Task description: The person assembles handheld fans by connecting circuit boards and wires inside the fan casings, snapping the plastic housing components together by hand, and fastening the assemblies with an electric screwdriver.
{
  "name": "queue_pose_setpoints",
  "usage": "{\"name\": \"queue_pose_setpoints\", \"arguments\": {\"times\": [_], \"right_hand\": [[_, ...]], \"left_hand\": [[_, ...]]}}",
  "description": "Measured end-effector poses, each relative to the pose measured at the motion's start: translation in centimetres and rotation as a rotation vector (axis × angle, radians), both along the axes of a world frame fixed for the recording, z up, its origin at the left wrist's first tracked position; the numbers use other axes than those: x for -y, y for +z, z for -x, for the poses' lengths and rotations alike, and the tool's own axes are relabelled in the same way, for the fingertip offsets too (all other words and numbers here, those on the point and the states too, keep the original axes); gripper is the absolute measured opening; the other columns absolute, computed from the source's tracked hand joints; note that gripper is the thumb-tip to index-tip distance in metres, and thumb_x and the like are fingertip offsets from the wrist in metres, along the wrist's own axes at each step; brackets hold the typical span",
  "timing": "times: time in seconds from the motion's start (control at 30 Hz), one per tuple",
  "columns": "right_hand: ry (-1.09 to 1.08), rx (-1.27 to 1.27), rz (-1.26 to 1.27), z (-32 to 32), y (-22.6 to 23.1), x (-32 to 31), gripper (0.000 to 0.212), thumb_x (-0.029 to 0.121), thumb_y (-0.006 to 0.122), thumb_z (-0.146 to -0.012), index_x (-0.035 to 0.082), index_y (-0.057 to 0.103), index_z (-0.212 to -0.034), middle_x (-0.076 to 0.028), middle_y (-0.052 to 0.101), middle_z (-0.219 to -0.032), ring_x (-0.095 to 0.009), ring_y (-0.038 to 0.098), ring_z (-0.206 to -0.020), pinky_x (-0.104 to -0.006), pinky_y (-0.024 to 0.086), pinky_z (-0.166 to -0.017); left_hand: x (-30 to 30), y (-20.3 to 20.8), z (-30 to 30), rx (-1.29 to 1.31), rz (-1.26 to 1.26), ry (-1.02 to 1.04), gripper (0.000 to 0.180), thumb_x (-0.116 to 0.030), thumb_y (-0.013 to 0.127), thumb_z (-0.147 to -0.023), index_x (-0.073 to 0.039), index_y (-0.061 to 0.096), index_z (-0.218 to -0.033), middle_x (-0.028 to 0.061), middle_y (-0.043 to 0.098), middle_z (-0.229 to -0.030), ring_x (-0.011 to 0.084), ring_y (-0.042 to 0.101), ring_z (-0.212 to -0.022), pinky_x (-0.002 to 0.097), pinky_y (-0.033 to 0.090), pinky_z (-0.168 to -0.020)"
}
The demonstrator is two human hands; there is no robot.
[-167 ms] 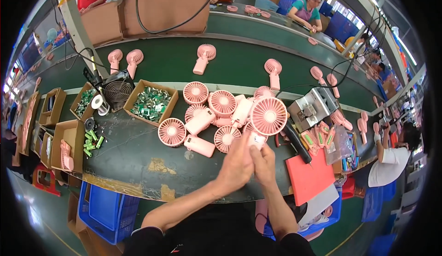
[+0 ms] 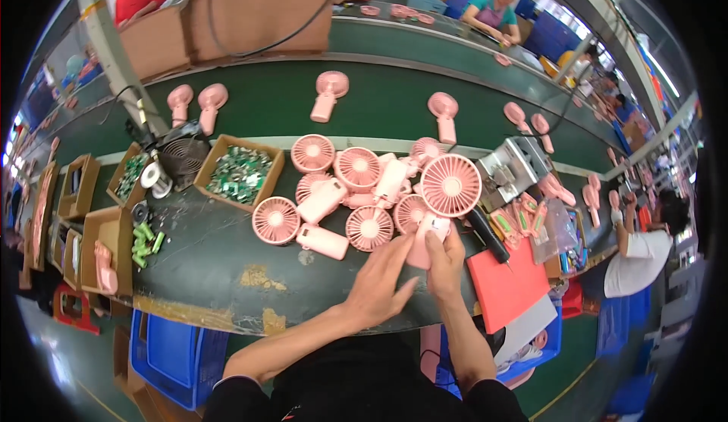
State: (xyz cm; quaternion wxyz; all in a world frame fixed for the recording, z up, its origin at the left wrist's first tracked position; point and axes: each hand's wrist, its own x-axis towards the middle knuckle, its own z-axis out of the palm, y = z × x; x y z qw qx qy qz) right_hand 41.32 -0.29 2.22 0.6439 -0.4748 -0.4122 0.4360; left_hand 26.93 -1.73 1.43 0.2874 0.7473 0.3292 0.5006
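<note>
A pink handheld fan (image 2: pixel 450 185) is upright in my right hand (image 2: pixel 446 266), whose fingers and thumb wrap its handle. A small white patch shows on that handle beside my thumb. Just left of the handle, my left hand (image 2: pixel 379 282) has its fingers stretched out and its thumb spread away; the fingertips lie close to the handle, and I cannot tell if they touch it. Behind both hands, several more pink fans (image 2: pixel 358 168) lie heaped on the dark bench (image 2: pixel 220 263). One loose fan (image 2: pixel 324 241) lies handle-first toward my left hand.
A cardboard box of green circuit boards (image 2: pixel 241 172), a solder spool (image 2: pixel 155 179) and green battery cells (image 2: pixel 144 244) stand left. To the right are a black electric screwdriver (image 2: pixel 489 236), a red pad (image 2: pixel 509 282) and a metal fixture (image 2: pixel 508 172). Fans lie on the green conveyor (image 2: pixel 265 100).
My left hand has come away to the left from the fan's handle, its fingers opening out. The fan stays in my right hand. The whole view has shifted slightly.
</note>
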Motion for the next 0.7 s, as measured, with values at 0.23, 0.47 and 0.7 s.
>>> {"name": "queue_pose_setpoints", "arguments": {"times": [0.23, 0.47, 0.7], "right_hand": [[0.064, 0.197, -0.059, -2.4, 0.4, -1.5, 0.024, 0.014, 0.049, -0.097, -0.003, 0.049, -0.113, -0.011, 0.063, -0.079, -0.015, 0.061, -0.063, -0.0277, 0.051, -0.058], [0.036, 0.164, -0.029, -3.1, -0.7, -2.6, 0.029, 0.016, 0.052, -0.095, -0.004, 0.050, -0.115, -0.012, 0.065, -0.090, -0.015, 0.063, -0.066, -0.0279, 0.052, -0.060], [0.057, 0.170, 0.002, -2.7, -1.7, -3.8, 0.029, 0.015, 0.051, -0.095, -0.004, 0.053, -0.116, -0.013, 0.067, -0.091, -0.015, 0.064, -0.067, -0.0277, 0.053, -0.060]], "left_hand": [[-0.1, -5.7, 2.1, -0.225, -0.072, -0.150, 0.046, 0.001, 0.069, -0.078, 0.001, 0.055, -0.122, 0.0132, 0.064, -0.096, 0.0266, 0.066, -0.076, 0.0350, 0.055, -0.065], [-0.8, -5.6, 1.5, -0.146, 0.113, -0.148, 0.040, 0.002, 0.067, -0.081, 0.000, 0.057, -0.119, 0.0125, 0.064, -0.089, 0.0261, 0.066, -0.072, 0.0348, 0.054, -0.061], [-0.7, -5.5, 2.8, -0.109, 0.122, -0.140, 0.034, 0.001, 0.066, -0.082, 0.000, 0.059, -0.116, 0.0118, 0.064, -0.084, 0.0277, 0.065, -0.066, 0.0354, 0.053, -0.056]]}}
